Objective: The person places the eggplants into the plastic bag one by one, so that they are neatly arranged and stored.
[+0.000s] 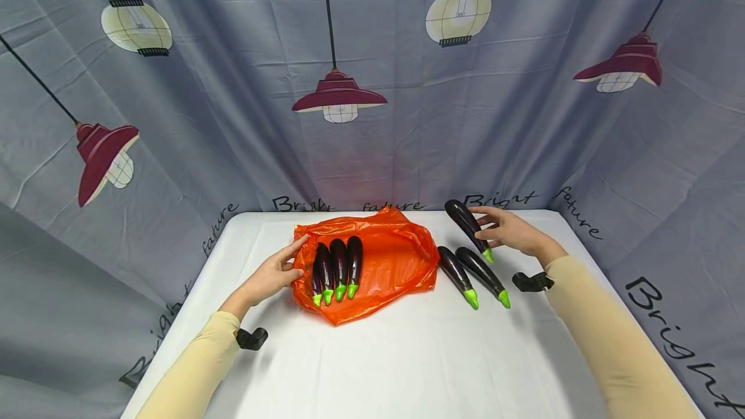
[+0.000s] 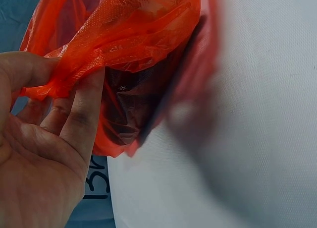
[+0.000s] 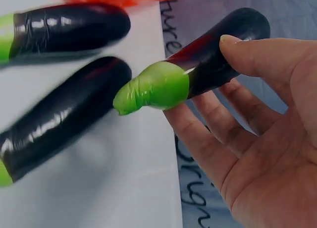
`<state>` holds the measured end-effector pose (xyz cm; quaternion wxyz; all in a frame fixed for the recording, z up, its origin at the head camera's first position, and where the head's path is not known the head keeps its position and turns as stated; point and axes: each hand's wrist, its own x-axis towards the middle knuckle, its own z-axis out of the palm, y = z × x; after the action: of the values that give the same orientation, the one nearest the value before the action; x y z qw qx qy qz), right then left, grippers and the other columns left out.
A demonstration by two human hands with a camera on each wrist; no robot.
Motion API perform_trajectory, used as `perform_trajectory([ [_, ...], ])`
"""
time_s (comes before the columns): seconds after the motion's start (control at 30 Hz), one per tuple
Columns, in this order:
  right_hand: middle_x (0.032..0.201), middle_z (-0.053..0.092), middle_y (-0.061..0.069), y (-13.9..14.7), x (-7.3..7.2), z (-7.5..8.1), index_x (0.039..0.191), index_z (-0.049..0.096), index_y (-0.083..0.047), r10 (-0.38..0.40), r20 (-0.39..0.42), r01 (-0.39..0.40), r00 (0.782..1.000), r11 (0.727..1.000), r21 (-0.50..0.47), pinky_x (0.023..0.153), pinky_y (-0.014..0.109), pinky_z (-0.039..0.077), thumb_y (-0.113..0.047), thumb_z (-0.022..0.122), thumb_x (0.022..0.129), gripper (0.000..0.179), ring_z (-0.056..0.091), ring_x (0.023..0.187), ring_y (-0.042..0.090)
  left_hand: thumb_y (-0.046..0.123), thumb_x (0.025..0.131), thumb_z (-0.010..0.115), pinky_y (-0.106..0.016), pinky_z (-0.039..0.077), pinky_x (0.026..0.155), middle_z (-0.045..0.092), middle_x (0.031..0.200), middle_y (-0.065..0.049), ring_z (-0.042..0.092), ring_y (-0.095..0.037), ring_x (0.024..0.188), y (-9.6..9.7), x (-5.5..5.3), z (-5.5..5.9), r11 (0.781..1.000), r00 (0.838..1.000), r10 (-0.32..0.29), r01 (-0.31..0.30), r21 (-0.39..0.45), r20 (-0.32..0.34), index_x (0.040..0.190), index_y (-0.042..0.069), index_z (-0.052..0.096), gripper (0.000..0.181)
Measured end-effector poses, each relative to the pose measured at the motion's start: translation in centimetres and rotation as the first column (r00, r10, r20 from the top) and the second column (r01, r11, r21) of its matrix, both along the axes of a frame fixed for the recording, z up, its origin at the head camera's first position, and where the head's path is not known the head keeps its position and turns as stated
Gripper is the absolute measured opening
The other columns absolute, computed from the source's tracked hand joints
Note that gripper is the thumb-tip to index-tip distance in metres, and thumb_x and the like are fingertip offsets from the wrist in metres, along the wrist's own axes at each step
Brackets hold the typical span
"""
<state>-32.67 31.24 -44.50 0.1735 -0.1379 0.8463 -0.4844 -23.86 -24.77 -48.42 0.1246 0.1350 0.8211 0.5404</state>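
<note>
An orange-red plastic bag (image 1: 390, 257) lies on the table, its mouth spread toward the left. Several dark purple eggplants with green stem ends, one an eggplant (image 1: 339, 267), sit side by side in its left part. My left hand (image 1: 273, 277) pinches the bag's left edge between thumb and fingers; the left wrist view shows the gathered plastic (image 2: 74, 72) there. In my right hand (image 1: 512, 233) is an eggplant (image 3: 213, 59), gripped between thumb and fingers and tilted, green end toward me. Two more eggplants (image 1: 456, 277) (image 3: 64, 119) lie just below it, right of the bag.
A white table (image 1: 372, 367) bears everything. Behind and at both sides hangs a grey-blue curtain (image 1: 384, 160) printed with lamps and lettering. Black wrist cameras (image 1: 251, 339) sit on both forearms.
</note>
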Motion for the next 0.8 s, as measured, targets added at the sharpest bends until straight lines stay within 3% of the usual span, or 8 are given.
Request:
perform_trajectory([
  [0.47,0.146,0.043,0.028,-3.5,1.0,0.9,0.161,0.033,-0.015,0.063,-0.002,-0.063,0.998,0.995,-0.073,0.090,0.051,0.056,-0.015,0.073,0.096,0.076,0.061,0.116,0.039,0.003,0.099,0.061,-0.036,0.056,0.078,0.027,0.165,-0.016,0.060,-0.033,0.120,0.1,0.0,0.1,1.000,1.000,-0.008,0.008,0.010,0.000,0.164,0.032,0.027,0.079],
  [0.8,0.142,0.048,0.027,-5.7,1.8,1.0,0.158,0.037,-0.013,0.131,0.010,-0.128,0.991,0.980,-0.152,0.089,0.049,0.057,-0.012,0.073,0.095,0.072,0.064,0.112,0.035,0.004,0.099,0.061,-0.036,0.056,0.082,0.025,0.166,-0.015,0.057,-0.036,0.127,0.1,0.0,0.2,1.000,1.000,-0.004,0.004,0.007,0.002,0.163,0.033,0.027,0.078],
])
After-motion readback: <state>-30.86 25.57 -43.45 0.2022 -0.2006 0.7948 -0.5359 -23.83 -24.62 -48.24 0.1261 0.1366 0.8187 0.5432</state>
